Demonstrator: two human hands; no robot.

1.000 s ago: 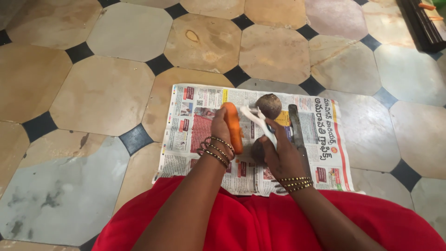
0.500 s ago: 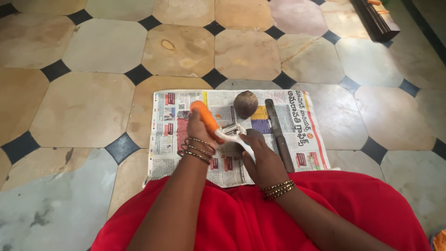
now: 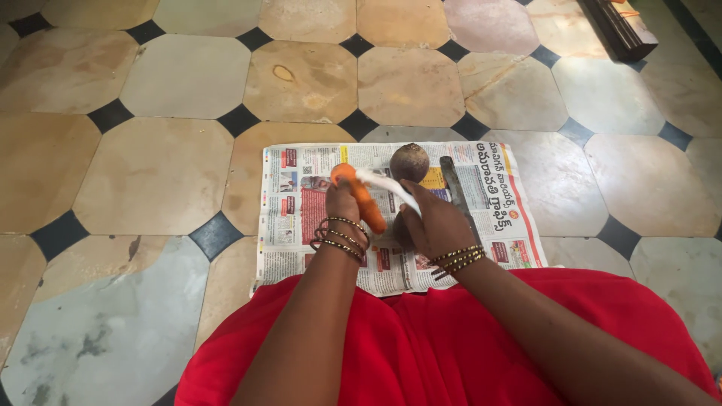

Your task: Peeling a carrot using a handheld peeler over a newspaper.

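Seen from above, a person in a red garment (image 3: 451,353) sits on a tiled floor (image 3: 150,173), both forearms reaching forward over the lap to a newspaper (image 3: 301,210) spread flat just beyond the knees. The left hand (image 3: 342,207), bangles at the wrist, is clenched around the lower end of a carrot (image 3: 361,197), which it holds above the newspaper's middle, tilted so its free tip points away from the body and to the left. The right hand (image 3: 432,222), also wearing bangles, grips a white peeler (image 3: 387,186) whose far end lies against the carrot's upper part; the two hands sit close together, just beside each other, with the carrot crossing between them. Whether the peeler's blade actually bites the skin cannot be told. Just beyond the hands, near the newspaper's far edge, rests a round dark beetroot (image 3: 409,162), apart from both hands. To its right on the newspaper, beside the right hand, lies a long dark knife (image 3: 457,184), untouched. Past the newspaper the floor of pale octagonal tiles with small dark squares stretches away, and at the far right corner stands a dark wooden object (image 3: 617,30), well apart from the paper.
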